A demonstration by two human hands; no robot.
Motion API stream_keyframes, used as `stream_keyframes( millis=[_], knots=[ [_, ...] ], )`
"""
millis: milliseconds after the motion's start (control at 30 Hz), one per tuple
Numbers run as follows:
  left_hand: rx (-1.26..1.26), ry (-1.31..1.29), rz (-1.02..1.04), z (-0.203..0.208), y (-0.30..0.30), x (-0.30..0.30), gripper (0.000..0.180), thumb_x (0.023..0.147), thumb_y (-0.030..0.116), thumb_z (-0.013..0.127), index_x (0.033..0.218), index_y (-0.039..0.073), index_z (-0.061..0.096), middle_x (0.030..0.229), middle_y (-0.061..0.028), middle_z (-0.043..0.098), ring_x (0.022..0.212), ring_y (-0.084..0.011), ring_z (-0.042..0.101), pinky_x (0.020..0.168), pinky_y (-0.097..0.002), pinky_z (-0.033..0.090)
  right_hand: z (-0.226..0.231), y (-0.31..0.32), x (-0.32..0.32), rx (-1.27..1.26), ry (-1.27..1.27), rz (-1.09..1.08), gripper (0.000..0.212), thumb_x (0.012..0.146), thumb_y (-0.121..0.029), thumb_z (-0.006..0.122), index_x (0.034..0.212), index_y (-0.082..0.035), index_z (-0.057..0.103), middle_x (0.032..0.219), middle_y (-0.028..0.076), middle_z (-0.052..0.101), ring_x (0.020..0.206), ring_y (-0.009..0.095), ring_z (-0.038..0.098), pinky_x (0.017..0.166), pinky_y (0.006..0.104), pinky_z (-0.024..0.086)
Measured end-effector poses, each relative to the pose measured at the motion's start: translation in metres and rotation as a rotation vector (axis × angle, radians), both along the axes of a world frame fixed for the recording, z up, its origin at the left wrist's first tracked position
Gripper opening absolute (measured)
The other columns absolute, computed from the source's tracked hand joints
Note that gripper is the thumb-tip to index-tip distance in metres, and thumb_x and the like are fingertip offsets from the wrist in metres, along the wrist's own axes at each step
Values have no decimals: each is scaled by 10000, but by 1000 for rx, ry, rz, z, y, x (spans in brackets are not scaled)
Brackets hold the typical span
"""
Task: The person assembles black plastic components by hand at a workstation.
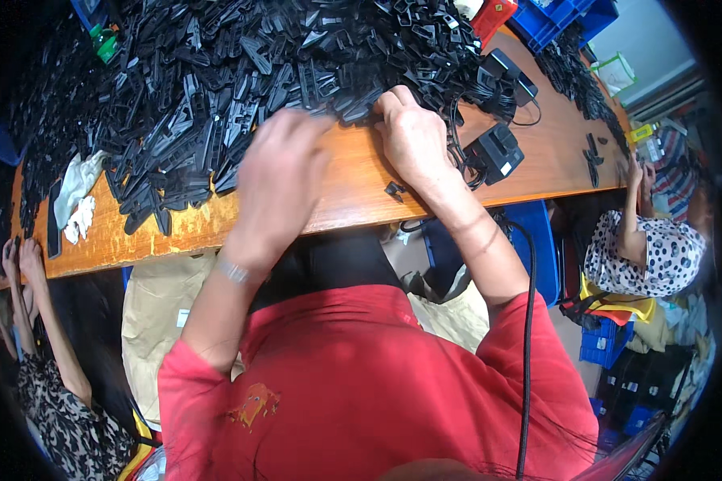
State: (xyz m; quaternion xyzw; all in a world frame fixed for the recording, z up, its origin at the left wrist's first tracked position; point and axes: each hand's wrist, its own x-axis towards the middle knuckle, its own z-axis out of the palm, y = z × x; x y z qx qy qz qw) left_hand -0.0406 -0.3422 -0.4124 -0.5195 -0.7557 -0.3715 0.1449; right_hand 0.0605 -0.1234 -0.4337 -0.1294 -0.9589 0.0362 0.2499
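A large heap of black plastic parts (208,88), many long and clip-like, covers the far side of the wooden table (353,184). My left hand (281,172) is over the table just in front of the heap, its fingers smeared by motion. To its right, my right hand (411,132) rests at the heap's near edge with fingers curled inward. What it grips, if anything, is hidden by the fingers and the black parts beyond. A small black piece (395,191) lies on the wood by my right wrist.
Right of my right hand sit a black boxy device (497,152) with cables and another dark device (509,76). White gloves (79,192) lie at the left. Blue crate (557,20) and red bin (493,18) stand at the back. Other people work at both sides.
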Motion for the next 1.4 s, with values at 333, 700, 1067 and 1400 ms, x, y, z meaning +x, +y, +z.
stream_keyframes(
  millis=[333, 700, 1067, 1400],
  knots=[
    [-86, 140, 13, -28, 84, -24, 359, 865, 1, 815, 1208, 62, 729, 1151, -116, 644, 1131, -348, 647, 962, -454, 577, 4, 3, 0, 53, -23, 25, 159, 948, -30, 668, 1105, -50, 653, 1068, 185, 670, 803, 392, 785, 689, 489, 639],
    [-100, -49, 84, -27, 1, -20, 207, 908, -6, 803, 1100, 11, 729, 1064, -169, 679, 993, -417, 700, 846, -497, 565, 15, -14, 15, -115, 27, 225, 307, 922, -97, 808, 1222, -54, 760, 1116, 168, 682, 864, 421, 757, 757, 507, 632],
    [-62, -93, 69, -26, -58, 20, 198, 904, -22, 802, 1089, -5, 733, 1010, -173, 688, 948, -412, 684, 825, -480, 545, 19, -54, 41, -409, -85, 247, 245, 888, -111, 860, 1096, -29, 758, 975, 155, 731, 892, 388, 762, 788, 468, 604],
    [10, -141, 55, -39, -60, 16, 185, 885, 13, 840, 1039, -1, 737, 971, -159, 679, 919, -382, 680, 812, -464, 530, 24, -64, 26, -339, -132, 357, 266, 886, -107, 853, 1138, -36, 805, 1038, 166, 718, 912, 422, 749, 791, 512, 598]
  ],
)
